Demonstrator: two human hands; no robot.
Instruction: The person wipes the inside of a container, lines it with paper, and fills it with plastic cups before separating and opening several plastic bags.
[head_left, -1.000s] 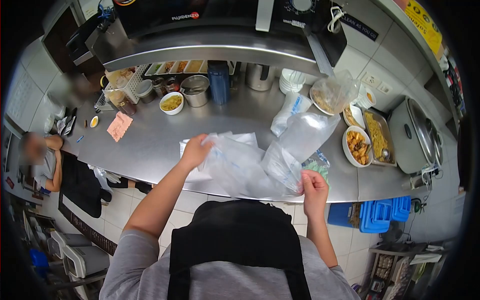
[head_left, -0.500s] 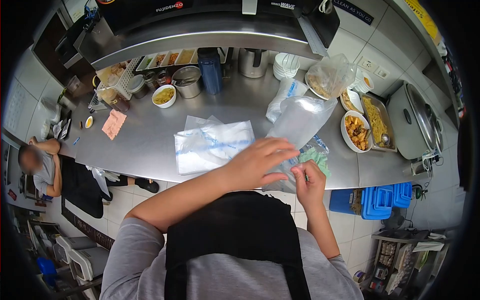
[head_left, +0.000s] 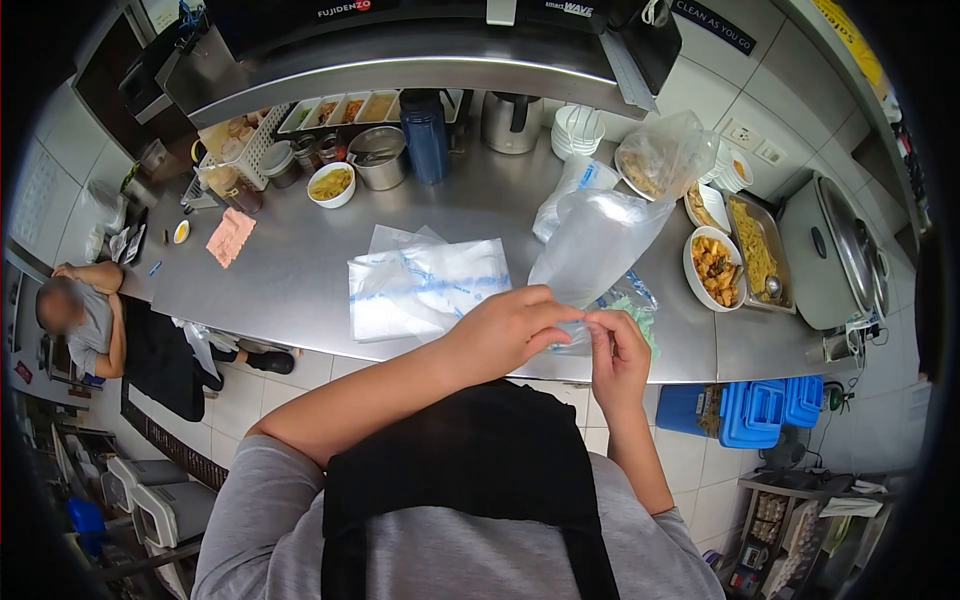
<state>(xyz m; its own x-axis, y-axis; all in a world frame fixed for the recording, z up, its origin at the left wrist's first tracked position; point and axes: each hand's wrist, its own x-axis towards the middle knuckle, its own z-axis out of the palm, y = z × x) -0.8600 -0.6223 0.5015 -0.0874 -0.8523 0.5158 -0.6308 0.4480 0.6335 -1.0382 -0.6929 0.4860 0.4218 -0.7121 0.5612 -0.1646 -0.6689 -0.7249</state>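
A clear plastic bag [head_left: 600,248] lies across the counter in front of me, its near end under my hands. My right hand [head_left: 618,358] pinches the near edge of this bag between thumb and fingers. Fingers drawn together, my left hand [head_left: 512,332] meets the right fingertips at the same edge; the exact grip of its thumb is hard to see. Left of the bag is a stack of flat plastic bags [head_left: 430,285] with blue print. A green cloth or wrapper [head_left: 640,318] shows partly behind my right hand.
At the right stand a bowl of chunky food [head_left: 713,268], a noodle tray [head_left: 755,240] and a large cooker [head_left: 825,250]. Along the back are a blue tumbler [head_left: 424,140], a metal pot [head_left: 378,160] and a yellow-food bowl [head_left: 331,186]. A person [head_left: 95,320] sits at far left.
My left hand has drawn its spread fingers together and brought them to the right fingertips. My right hand stays at the bag's edge. The view has shifted slightly.
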